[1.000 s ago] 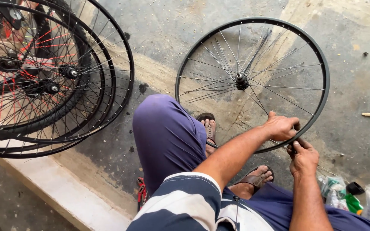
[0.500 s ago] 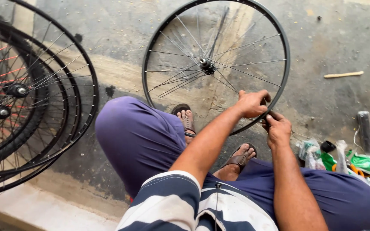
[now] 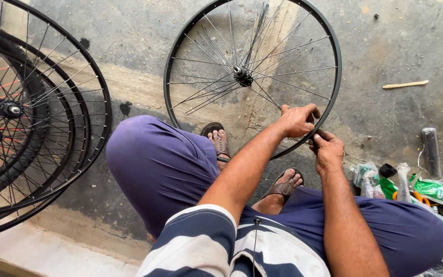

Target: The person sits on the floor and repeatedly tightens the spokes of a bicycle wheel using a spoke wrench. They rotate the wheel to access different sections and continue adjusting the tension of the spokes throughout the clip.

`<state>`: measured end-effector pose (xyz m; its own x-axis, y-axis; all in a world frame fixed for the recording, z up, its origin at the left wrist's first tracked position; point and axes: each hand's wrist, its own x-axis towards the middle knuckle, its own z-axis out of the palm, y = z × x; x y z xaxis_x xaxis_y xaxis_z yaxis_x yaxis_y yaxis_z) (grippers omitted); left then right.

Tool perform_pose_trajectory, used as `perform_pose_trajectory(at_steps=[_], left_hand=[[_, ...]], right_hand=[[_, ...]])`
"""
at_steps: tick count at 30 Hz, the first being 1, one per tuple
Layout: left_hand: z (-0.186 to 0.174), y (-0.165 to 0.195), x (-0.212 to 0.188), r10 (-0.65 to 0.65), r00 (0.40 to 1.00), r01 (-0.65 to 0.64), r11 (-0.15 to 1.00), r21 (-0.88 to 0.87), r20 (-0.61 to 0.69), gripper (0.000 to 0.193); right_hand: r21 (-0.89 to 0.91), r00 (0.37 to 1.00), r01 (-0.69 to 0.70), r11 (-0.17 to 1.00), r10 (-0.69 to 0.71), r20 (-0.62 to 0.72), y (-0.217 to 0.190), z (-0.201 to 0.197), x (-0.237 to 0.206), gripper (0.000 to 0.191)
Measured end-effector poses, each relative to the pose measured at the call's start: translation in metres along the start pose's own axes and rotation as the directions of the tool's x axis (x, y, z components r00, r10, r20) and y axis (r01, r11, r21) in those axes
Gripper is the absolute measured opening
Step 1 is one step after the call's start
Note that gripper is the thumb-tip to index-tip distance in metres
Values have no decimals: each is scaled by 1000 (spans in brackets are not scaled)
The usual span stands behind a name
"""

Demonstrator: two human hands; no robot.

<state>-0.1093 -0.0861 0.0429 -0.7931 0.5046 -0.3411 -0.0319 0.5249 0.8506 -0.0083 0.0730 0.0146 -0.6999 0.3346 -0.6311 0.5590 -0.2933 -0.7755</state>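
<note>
A black spoked bicycle wheel [image 3: 180,61] stands upright on the concrete floor in front of my knees, its hub [image 3: 242,77] near the top centre of the view. My left hand [image 3: 297,120] is closed over the rim at its lower right, fingers curled among the spokes. Just below it, my right hand [image 3: 326,151] pinches something small and dark against the same stretch of rim; what it is I cannot tell. My sandalled feet [image 3: 219,138] rest under the wheel.
Several more spoked wheels [image 3: 32,128] are stacked at the left. A wooden stick [image 3: 405,84] lies on the floor at the right. Plastic bags, a green packet [image 3: 439,192], a dark cylinder [image 3: 430,146] and small bottles sit by my right knee. A pale ledge [image 3: 52,251] runs along the bottom left.
My view has swung right, so the wheel and the stacked wheels sit further left in frame. Both hands have stayed on the rim's lower right, working close together.
</note>
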Motion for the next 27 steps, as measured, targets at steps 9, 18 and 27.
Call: perform_pose_trajectory(at_steps=[9, 18, 27], left_hand=[[19, -4, 6, -184, 112, 311, 940, -142, -977, 52], [60, -53, -41, -647, 762, 294, 384, -875, -28, 36], [59, -81, -80, -372, 905, 231, 837, -497, -205, 28]], right_hand=[[15, 999, 31, 999, -31, 37, 0, 4, 1, 24], [32, 997, 70, 997, -71, 20, -6, 5, 4, 24], [-150, 983, 150, 977, -163, -79, -6, -1, -15, 17]])
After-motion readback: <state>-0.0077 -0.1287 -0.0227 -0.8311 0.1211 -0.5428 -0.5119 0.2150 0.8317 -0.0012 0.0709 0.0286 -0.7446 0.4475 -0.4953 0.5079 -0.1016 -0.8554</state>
